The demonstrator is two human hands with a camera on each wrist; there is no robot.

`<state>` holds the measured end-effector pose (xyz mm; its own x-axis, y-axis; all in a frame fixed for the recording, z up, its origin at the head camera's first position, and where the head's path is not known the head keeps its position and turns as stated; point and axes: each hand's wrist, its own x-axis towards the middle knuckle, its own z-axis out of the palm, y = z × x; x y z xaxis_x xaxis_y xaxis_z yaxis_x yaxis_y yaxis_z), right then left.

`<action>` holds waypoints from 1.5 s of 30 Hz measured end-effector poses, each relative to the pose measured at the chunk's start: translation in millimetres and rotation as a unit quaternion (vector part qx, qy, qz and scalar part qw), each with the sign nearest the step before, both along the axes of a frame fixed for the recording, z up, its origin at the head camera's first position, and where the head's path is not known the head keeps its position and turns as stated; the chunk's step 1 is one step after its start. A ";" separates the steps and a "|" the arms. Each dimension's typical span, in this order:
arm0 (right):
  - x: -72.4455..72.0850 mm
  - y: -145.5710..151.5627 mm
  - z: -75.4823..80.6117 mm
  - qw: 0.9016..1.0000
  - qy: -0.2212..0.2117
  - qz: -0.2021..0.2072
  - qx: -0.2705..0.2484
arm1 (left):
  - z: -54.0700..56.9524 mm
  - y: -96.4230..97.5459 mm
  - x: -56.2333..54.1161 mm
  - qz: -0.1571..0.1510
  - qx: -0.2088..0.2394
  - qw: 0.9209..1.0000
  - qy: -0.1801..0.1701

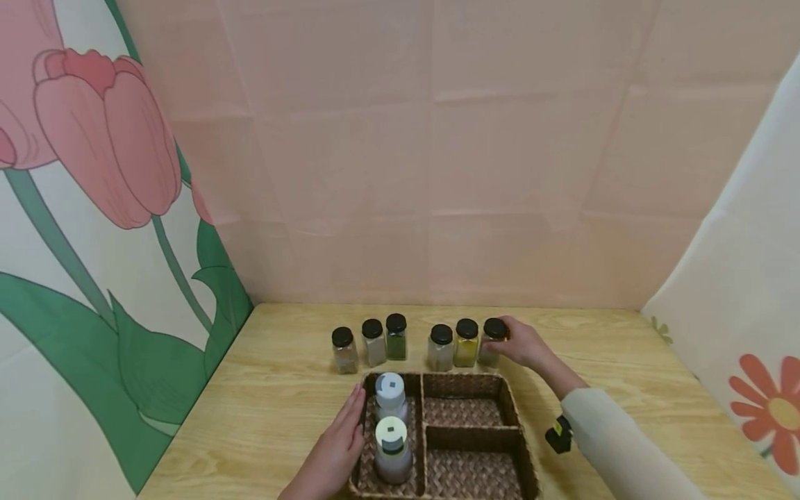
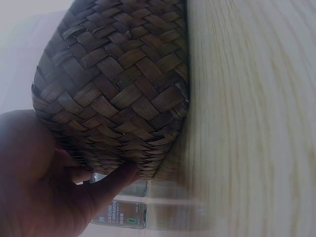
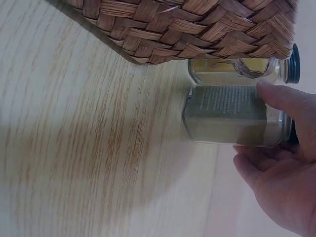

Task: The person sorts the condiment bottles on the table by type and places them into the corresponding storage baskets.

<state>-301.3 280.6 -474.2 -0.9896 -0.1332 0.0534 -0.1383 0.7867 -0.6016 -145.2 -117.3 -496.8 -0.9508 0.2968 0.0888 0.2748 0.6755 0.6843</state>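
My right hand (image 1: 521,344) grips the rightmost spice jar (image 1: 492,347), near its black lid. In the right wrist view this clear jar (image 3: 224,116) holds greyish-tan powder, and the thumb lies on its printed label. Beside it stands a jar of yellow spice (image 1: 466,347). My left hand (image 1: 334,444) rests its fingers along the outer left wall of a brown woven basket (image 1: 471,439). In the left compartment stand two white-capped bottles, a rear one (image 1: 390,396) and a front one (image 1: 394,455). Both right compartments show bare woven bottoms.
Left of the yellow jar is a pale one (image 1: 440,351). Farther left stand a green-filled jar (image 1: 396,340), a whitish jar (image 1: 373,346) and a brownish jar (image 1: 345,353). Behind the wooden table (image 1: 281,389) hangs a pink cloth (image 1: 431,173). A small black device (image 1: 559,435) is beside the right sleeve.
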 end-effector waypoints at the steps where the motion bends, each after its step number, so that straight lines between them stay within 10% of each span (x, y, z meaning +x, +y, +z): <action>1: -0.1 0.4 -0.5 1.000 -0.001 0.000 -0.002 | 0.3 0.1 0.1 -0.001 0.000 1.000 -0.001; 45: 1.4 17.8 10.5 1.000 0.017 -0.013 -0.012 | -2.6 -0.9 -2.4 -0.007 -0.003 1.000 -0.003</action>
<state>-299.9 298.4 -463.7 -0.9903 -0.1064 0.0898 -0.1392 0.7753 -0.6160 -147.6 -118.2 -499.4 -0.9471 0.3106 0.0812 0.2799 0.6753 0.6824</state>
